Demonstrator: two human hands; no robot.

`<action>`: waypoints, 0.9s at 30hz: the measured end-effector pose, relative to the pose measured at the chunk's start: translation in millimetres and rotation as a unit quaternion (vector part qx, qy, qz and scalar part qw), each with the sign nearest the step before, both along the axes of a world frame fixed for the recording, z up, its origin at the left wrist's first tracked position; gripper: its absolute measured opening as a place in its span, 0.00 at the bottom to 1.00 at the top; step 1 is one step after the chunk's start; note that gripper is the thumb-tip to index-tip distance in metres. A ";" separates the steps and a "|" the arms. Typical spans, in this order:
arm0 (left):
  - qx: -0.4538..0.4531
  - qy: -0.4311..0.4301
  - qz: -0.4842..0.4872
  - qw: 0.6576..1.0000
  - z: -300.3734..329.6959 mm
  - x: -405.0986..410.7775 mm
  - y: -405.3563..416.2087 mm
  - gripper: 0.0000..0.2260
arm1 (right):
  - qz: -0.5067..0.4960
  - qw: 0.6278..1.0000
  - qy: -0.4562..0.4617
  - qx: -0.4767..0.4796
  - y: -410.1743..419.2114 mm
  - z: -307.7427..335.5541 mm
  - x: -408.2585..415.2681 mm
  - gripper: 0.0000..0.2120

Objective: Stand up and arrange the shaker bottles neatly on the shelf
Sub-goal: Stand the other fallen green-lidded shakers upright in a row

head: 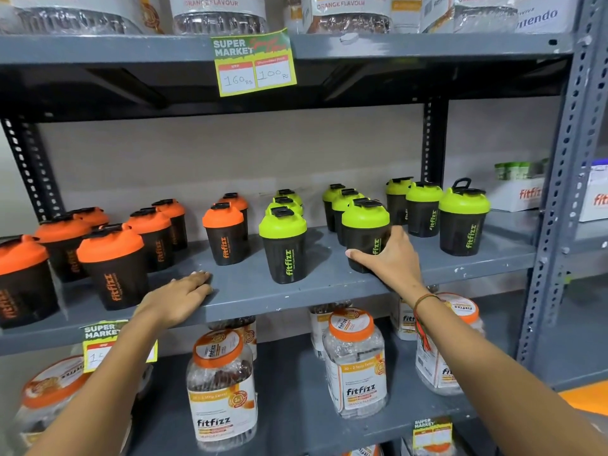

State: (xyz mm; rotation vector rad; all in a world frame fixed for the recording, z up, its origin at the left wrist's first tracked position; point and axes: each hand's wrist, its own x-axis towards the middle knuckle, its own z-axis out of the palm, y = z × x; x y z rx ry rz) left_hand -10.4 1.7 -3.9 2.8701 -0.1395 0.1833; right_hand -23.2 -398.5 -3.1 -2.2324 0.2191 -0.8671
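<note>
Our forearms reach to the grey shelf [296, 291].
Right hand [391, 258] grips a green-lidded black shaker bottle [366, 235]; left hand [179, 299] lies flat, fingers together.

price tag [255, 62]: hangs from upper ledge | fitfizz jars [222, 383]: lower level | white boxes [518, 194]: right

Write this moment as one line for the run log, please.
right hand: grips front green-lid shaker | left hand: flat on shelf edge, empty | all shakers upright
</note>
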 end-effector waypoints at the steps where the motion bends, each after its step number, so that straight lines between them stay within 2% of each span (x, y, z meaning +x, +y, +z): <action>1: 0.002 0.000 0.000 1.000 -0.1 0.1 -0.6 0.27 | -0.002 1.000 0.000 -0.002 0.4 -0.4 -0.7 0.45; 4: 0.003 -0.003 -0.006 1.000 0.2 0.0 -2.8 0.23 | 0.001 1.000 0.011 -0.009 0.8 -0.5 -3.3 0.48; 8: 0.014 -0.006 -0.015 1.000 -0.1 1.3 -5.0 0.22 | 0.067 0.996 0.054 -0.018 -11.0 6.5 -9.1 0.61; 10: 0.020 -0.009 -0.021 1.000 -1.6 2.6 -4.3 0.22 | 0.126 0.988 0.073 0.043 -27.0 18.3 -14.7 0.63; 11: 0.020 -0.011 -0.022 1.000 -2.0 3.4 -3.5 0.22 | 0.162 0.978 0.075 0.105 -36.1 26.4 -18.6 0.62; 13: 0.017 -0.013 -0.022 1.000 -2.3 4.1 -2.1 0.22 | 0.221 0.939 0.043 0.261 -51.9 42.9 -23.2 0.55; 15: 0.018 -0.016 -0.025 0.999 -3.0 3.8 -1.2 0.22 | 0.241 0.901 -0.017 0.359 -62.1 56.1 -15.7 0.35; 17: 0.019 -0.021 -0.025 0.999 -2.5 2.8 -2.1 0.22 | 0.198 0.899 -0.066 0.385 -66.7 65.5 5.7 0.13; 18: 0.018 -0.022 -0.025 0.999 -2.1 2.3 -2.7 0.22 | 0.167 0.909 -0.072 0.376 -67.4 68.2 19.8 0.07; 19: 0.017 -0.023 -0.026 0.999 -1.7 2.7 -2.8 0.22 | 0.141 0.920 -0.066 0.359 -67.1 70.6 33.8 0.04; 23: 0.011 -0.031 -0.023 0.999 -3.3 4.2 -0.6 0.23 | 0.045 0.975 0.004 0.219 -65.0 66.7 88.6 0.05; 24: 0.012 -0.033 -0.024 0.999 -4.2 5.0 0.4 0.23 | 0.024 0.984 0.029 0.176 -62.8 65.3 95.5 0.07; 27: 0.016 -0.032 -0.031 0.999 -5.9 7.4 3.6 0.23 | -0.006 0.990 0.111 0.085 -59.5 66.7 111.5 0.24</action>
